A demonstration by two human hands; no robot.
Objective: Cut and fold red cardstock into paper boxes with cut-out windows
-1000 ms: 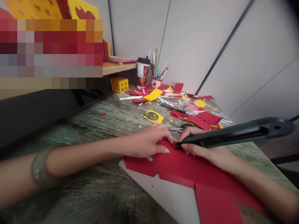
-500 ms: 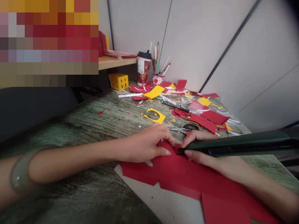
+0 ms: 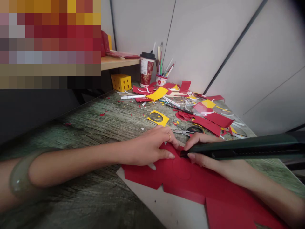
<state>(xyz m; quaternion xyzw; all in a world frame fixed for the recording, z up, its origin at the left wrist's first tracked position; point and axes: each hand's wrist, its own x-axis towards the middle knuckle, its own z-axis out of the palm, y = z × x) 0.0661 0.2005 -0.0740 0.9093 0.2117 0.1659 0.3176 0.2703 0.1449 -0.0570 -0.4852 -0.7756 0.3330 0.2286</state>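
My right hand is closed around a dark green utility knife. The black tip end of the knife meets a red paper sheet, just above a faint curved outline on it. Pressed against the same sheet is my left hand, with thumb and forefinger apart close to the knife tip and the other fingers partly hidden. A small pale opening shows in the sheet under the left hand. The sheet lies on a whitish board. The blade itself is too small to make out.
Beyond my hands lie scissors, a yellow frame-like cutout, red paper scraps and a yellow strip. Farther back stand a lidded paper cup, a pen cup and a yellow box near a wooden shelf.
The knife tip and my right fingers have shifted very slightly to the left along the red sheet. My left hand stays where it was.
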